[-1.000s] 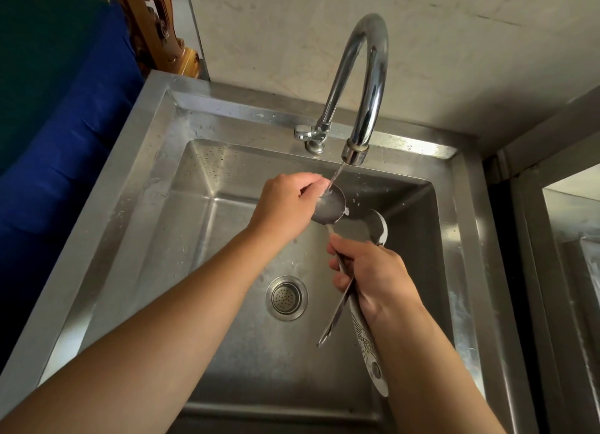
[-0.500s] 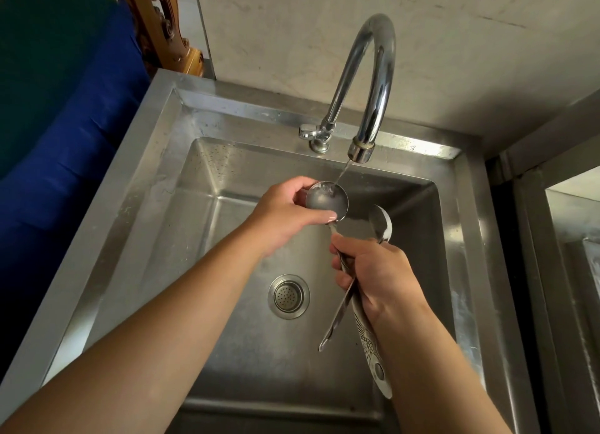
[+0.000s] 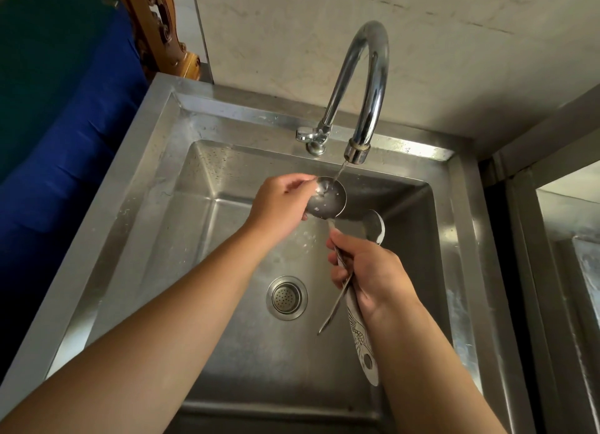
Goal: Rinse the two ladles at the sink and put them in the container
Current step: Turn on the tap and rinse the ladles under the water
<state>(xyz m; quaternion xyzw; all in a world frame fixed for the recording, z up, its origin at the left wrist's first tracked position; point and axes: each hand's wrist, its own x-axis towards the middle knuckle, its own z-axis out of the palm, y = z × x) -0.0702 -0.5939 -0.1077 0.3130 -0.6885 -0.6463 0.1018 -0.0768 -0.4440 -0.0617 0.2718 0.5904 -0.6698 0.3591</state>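
My right hand (image 3: 367,271) grips the handles of two steel ladles together over the steel sink (image 3: 156,206). The first ladle's bowl (image 3: 329,198) is under a thin stream of water from the faucet (image 3: 363,86). My left hand (image 3: 279,203) curls round the left side of that bowl, its fingers on the rim. The second ladle (image 3: 376,226) has a wider patterned handle that runs down past my wrist, and its bowl sits to the right, outside the stream.
A round drain strainer (image 3: 287,298) lies in the sink floor below my hands. A blue cloth (image 3: 65,141) hangs left of the sink, with carved wood behind it. A second steel basin (image 3: 578,271) shows at the right edge. No container is in view.
My left hand has shifted on the first ladle's bowl, from over its top to its left rim. The bowl now faces up, with water splashing inside. My right hand has barely moved.
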